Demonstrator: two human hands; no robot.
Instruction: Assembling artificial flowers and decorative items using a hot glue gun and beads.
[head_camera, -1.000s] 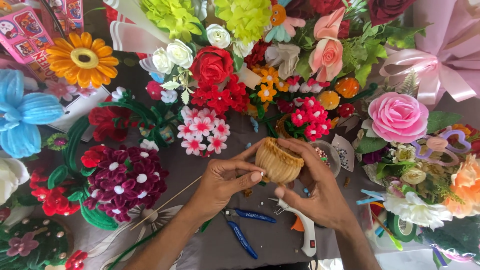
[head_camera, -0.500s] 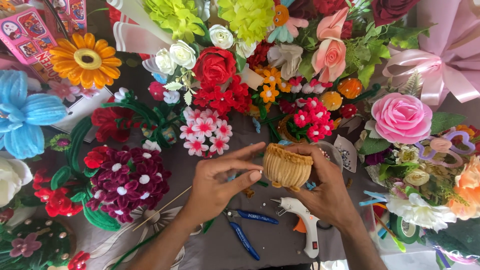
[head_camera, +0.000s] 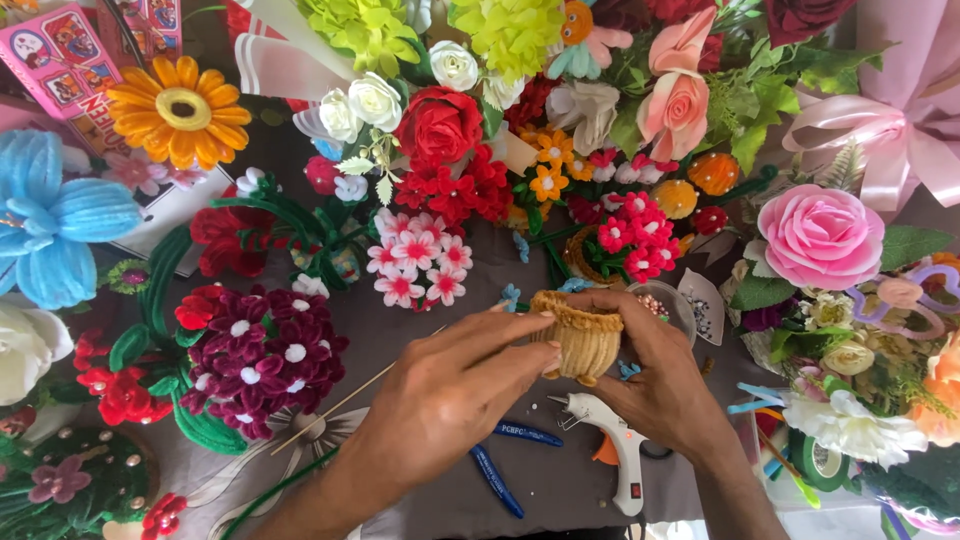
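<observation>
A small tan basket (head_camera: 582, 335) made of fuzzy wire is held between both hands above the table's middle. My left hand (head_camera: 450, 390) pinches its left rim and side with the fingertips. My right hand (head_camera: 665, 375) cups its right side and top edge. A white glue gun (head_camera: 618, 450) lies on the dark cloth just below the basket. Blue-handled pliers (head_camera: 510, 460) lie under my left hand.
Handmade flowers ring the work spot: a maroon cluster (head_camera: 262, 355) at the left, pink-white blossoms (head_camera: 415, 265), a red rose (head_camera: 437, 125), an orange daisy (head_camera: 180, 110), a blue flower (head_camera: 55, 230), a pink rose (head_camera: 820, 235). A small dish of beads (head_camera: 668, 302) sits behind the basket.
The basket has been turned in my hands and now shows its side, with the rim up. Both hands shifted slightly to the right.
</observation>
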